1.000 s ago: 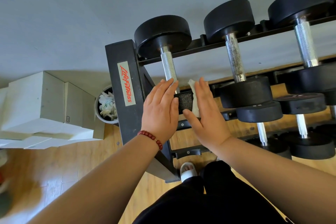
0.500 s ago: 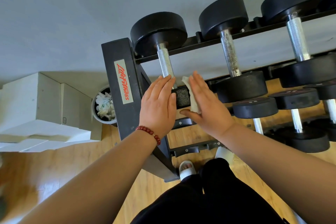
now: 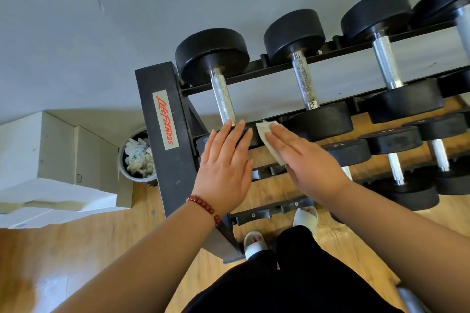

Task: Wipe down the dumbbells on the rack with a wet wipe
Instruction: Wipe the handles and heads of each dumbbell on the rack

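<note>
Black rubber heads cap the leftmost dumbbell (image 3: 223, 99) on the top shelf of the rack (image 3: 162, 160). The left hand (image 3: 223, 165) lies flat on its near head, fingers straight, gripping nothing. The right hand (image 3: 307, 160), fingers straight, presses the white wipe (image 3: 264, 132) against that head's right side.

Grey bin (image 3: 137, 180) w/ crumpled tissues (image 3: 138, 157) beside white boxes (image 3: 50, 157), both on wood floor (image 3: 76, 249), grey wall (image 3: 101, 33) behind.
</note>
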Demonstrator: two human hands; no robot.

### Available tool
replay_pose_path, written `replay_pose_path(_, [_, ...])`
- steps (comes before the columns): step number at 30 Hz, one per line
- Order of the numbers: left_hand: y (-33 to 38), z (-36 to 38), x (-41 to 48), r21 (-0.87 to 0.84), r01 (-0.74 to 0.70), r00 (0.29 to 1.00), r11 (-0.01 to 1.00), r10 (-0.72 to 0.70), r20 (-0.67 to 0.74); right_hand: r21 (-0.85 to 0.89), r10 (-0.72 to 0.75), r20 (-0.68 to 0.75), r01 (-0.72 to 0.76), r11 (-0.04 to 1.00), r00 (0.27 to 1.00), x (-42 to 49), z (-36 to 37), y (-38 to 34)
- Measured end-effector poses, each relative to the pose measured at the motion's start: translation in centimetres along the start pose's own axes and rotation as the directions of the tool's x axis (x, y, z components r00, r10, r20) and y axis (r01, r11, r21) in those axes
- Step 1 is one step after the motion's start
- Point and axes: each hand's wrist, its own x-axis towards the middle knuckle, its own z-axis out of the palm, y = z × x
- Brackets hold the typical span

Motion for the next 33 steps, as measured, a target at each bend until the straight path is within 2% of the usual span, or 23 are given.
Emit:
replay_pose_path(4, [1.0, 0.0, -0.1, 0.031, -0.034, 0.999, 0.999, 0.033, 0.042, -0.048, 0.003, 0.043, -0.001, 0.999, 0.999, -1.1, -1.2, 0.4])
replay_pose_path(12, [2.9, 0.2, 1.9, 0.032, -0.052, 0.997, 0.998, 0.05, 0.063, -0.14, -0.037, -0.041, 0.031, 0.99, 0.998, -2.1, -3.7, 2.4])
replay_pose_path(20, [5.7, 1.3, 5.0, 0.065, 0.029, 0.997, 0.997, -0.033, 0.073, -0.156, -0.072, -0.046, 0.064, 0.986, 0.996, -2.2, -5.8, 7.2])
replay_pose_path(25, [7.7, 2.3, 7.3, 0.052, 0.065, 0.995, 0.997, -0.069, 0.073, -0.093, -0.102, -0.054, 0.097, 0.991, 0.993, -1.6, -6.9, 9.8])
replay_pose_path(33, [9.9, 3.9, 9.6, -0.005, 0.262, 0.965, 0.965, -0.262, 0.025, 0.14, 0.009, -0.017, -0.006, 0.99, 1.0, 0.0, -10.1, 14.4])
